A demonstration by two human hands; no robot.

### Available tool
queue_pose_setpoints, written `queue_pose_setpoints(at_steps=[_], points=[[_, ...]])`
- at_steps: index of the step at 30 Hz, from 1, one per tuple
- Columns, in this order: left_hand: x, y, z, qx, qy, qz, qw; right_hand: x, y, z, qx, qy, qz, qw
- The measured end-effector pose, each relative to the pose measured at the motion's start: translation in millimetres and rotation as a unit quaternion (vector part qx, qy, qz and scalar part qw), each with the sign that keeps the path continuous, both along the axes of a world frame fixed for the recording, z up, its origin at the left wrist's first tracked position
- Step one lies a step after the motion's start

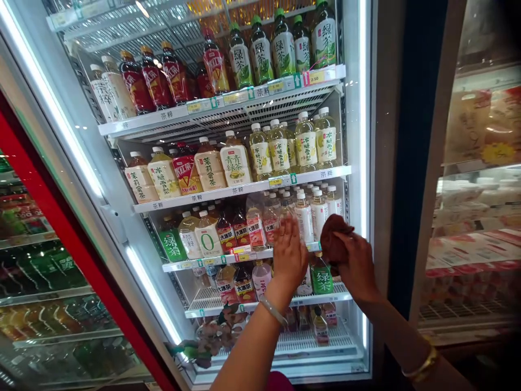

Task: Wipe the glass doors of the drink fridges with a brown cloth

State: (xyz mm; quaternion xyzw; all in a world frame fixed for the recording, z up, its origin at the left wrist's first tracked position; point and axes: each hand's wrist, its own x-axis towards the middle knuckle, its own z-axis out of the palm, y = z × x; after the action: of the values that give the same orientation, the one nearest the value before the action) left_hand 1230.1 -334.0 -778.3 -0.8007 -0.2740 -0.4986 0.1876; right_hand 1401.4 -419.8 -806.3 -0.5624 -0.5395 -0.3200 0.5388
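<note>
A glass door (pixel 252 217) stands before lit shelves of bottled drinks. My left hand (pixel 290 252) lies against the glass with its fingers stretched upward, in front of the third visible bottle row. A pale bangle (pixel 272 312) circles that wrist. To its right, my right hand (pixel 358 266) grips a crumpled reddish-brown cloth (pixel 336 239) against the glass by the right edge of the shelves. A gold-coloured bracelet (pixel 425 363) is on the right wrist.
A red frame strip (pixel 77 244) slants down the left, with more bottles behind it. At the right, past a dark post (pixel 419 108), another cooler holds stacked packages (pixel 468 260). Vertical light strips (pixel 363 136) edge the middle cooler.
</note>
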Motion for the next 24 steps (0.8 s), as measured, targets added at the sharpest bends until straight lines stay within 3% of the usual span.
queue_pose_setpoints(at_steps=[4,6,8,11,14,16,18,21,24], points=[[-24.9,17.8,15.1,0.013,-0.057,0.04,0.997,-26.6,29.7,34.2,0.04,0.071,-0.005,0.997],[-32.1,26.8,17.5,0.038,-0.052,0.042,0.997,-50.1,44.8,39.4,0.036,0.043,-0.005,0.998],[-36.5,33.4,12.3,0.076,-0.037,0.045,0.995,-68.5,51.3,24.3,0.013,-0.023,-0.004,1.0],[-39.0,38.5,-2.8,0.13,-0.031,0.057,0.989,-73.5,45.1,-20.6,0.003,-0.075,0.002,0.997],[-38.1,40.1,-13.1,0.146,-0.039,0.066,0.986,-62.7,36.3,-48.3,0.023,0.043,-0.001,0.999],[-37.6,40.5,-15.0,0.139,-0.039,0.058,0.988,-61.6,39.0,-45.5,0.056,0.141,-0.008,0.988],[-38.5,40.8,-14.8,0.131,-0.04,0.04,0.99,-70.7,48.9,-34.8,0.079,0.173,-0.023,0.981],[-42.9,40.3,-15.6,0.12,-0.041,0.001,0.992,-93.0,62.4,-30.3,0.075,0.098,-0.036,0.992],[-48.1,39.5,-21.0,0.12,-0.03,-0.018,0.992,-100.5,56.7,-47.9,0.056,0.008,-0.001,0.998]])
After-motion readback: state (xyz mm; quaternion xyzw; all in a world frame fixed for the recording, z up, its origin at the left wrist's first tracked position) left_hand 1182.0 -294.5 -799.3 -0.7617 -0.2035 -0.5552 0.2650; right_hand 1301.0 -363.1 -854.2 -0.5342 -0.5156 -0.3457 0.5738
